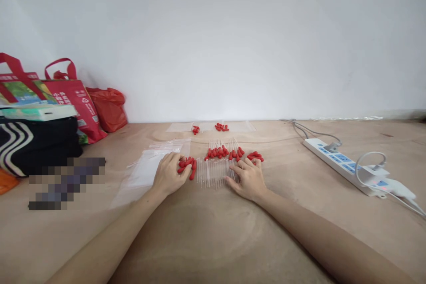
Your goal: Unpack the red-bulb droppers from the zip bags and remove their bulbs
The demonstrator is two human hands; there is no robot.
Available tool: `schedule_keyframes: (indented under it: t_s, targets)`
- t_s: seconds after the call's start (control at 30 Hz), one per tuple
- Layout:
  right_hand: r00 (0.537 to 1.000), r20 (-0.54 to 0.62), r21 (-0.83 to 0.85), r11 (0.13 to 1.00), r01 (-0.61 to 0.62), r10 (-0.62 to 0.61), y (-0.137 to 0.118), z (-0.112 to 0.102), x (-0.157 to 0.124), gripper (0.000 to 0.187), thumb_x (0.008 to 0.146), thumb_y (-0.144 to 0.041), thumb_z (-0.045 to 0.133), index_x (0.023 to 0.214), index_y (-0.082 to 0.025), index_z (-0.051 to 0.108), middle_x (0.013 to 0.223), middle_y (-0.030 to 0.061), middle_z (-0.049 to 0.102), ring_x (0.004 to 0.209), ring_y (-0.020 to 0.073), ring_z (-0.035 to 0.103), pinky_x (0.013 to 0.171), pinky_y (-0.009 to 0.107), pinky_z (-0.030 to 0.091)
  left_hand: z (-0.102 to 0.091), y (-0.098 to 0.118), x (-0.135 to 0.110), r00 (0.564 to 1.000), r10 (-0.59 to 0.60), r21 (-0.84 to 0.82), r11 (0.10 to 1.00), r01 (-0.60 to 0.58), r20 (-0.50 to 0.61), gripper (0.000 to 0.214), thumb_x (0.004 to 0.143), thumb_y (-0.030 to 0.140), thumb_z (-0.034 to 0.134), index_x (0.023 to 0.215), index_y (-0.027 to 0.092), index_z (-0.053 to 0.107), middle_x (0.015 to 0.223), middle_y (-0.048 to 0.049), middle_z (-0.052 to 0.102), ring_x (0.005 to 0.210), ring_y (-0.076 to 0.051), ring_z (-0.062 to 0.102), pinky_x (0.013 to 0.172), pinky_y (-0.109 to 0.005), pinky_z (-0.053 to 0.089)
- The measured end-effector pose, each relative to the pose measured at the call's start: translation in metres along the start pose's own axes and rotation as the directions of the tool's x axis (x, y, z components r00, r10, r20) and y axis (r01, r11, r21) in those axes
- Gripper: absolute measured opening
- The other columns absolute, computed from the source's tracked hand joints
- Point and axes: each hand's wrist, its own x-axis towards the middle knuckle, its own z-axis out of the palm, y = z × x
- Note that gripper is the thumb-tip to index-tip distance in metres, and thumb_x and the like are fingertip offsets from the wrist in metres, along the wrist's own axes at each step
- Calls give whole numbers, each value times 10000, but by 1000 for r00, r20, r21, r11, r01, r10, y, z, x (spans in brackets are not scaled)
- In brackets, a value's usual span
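Clear thin glass tubes (213,173) lie side by side in a row on the table between my two hands. My left hand (171,173) is at the row's left end, its thumb and fingers curled around a cluster of red rubber bulbs (191,163). At the right end rests my right hand (248,177), thumb and fingers apart, fingertips touching the outer tubes. More red bulbs (255,156) lie just behind that hand. Past the row, droppers with red bulbs (218,151) point their pale stems away from me.
Clear plastic bags (146,166) lie left of my left hand. Near the wall are flat bags (244,126) and more red-bulbed droppers (222,127). A white power strip (346,166) with cables stands right. Red bags (106,108) and a black striped bag (49,142) fill the left.
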Motion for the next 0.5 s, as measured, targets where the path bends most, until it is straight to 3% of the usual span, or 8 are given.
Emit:
schedule_keyframes:
  t_s: [0.23,0.4,0.5]
  targets:
    - [1000,-27,71,997,0,2,3,-4,-3,342,731,-522,509,797,-221,657,692,22,551,731,156,453,721,337,226,18,19,30,986,-71,95,994,57,153,188,731,345,492,714,192,600,790,-54,566,829,-227,515,759,-360,386]
    - [991,-113,91,994,-65,75,7,-2,-4,254,774,-423,502,768,-223,659,668,14,555,691,139,443,714,326,228,37,30,60,912,-271,150,960,235,307,313,710,474,472,658,227,656,892,-80,594,963,-294,490,796,-409,356]
    - [984,-158,96,993,-70,84,9,-1,-4,222,784,-371,503,735,-220,659,655,12,550,682,132,438,712,321,225,48,31,71,881,-323,162,945,283,346,327,675,490,492,565,226,652,801,-80,622,915,-299,521,766,-404,365]
